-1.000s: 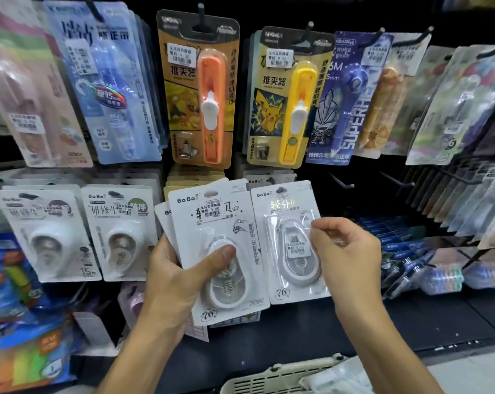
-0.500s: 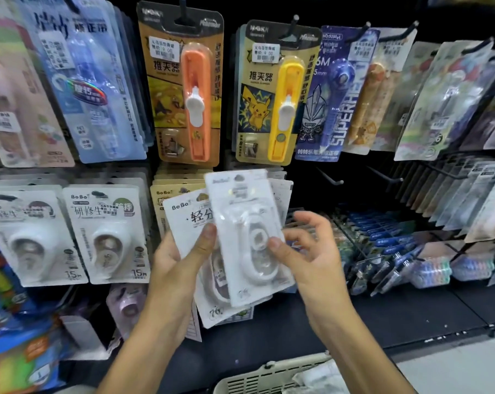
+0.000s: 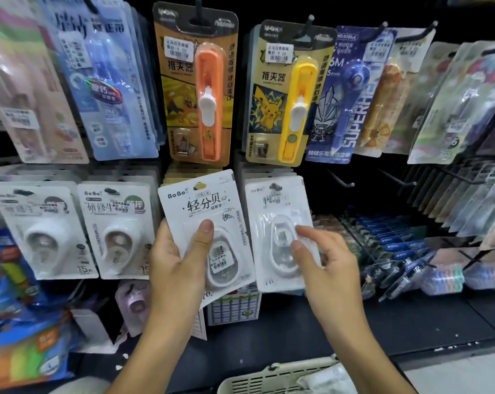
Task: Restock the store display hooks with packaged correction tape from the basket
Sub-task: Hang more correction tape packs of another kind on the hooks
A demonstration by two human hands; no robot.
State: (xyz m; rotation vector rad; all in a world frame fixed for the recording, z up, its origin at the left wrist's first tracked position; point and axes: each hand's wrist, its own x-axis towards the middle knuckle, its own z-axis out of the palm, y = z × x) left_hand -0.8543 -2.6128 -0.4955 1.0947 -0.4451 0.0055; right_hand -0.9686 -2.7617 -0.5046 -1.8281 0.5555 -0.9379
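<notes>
My left hand [image 3: 178, 257] grips a small stack of white BoBo correction tape packs [image 3: 203, 217], thumb pressed on the front pack's blister. My right hand [image 3: 323, 251] pinches a single white correction tape pack [image 3: 274, 214] by its blister, holding it upright just right of the stack, in front of the lower hook row. Its top hang hole sits level with more white packs hanging behind it. The cream basket [image 3: 269, 379] shows at the bottom edge, below my arms.
Two BoBo packs [image 3: 115, 228] hang at lower left. Orange [image 3: 195, 86] and yellow [image 3: 289, 92] clip-pusher cards hang above. Bare black hooks [image 3: 340, 179] stick out to the right, above a black shelf [image 3: 411, 322] with trays of coloured items.
My right hand has drawn one pack off the front of the stack and carried it to the right and up. The left hand's stack stays roughly where it was.
</notes>
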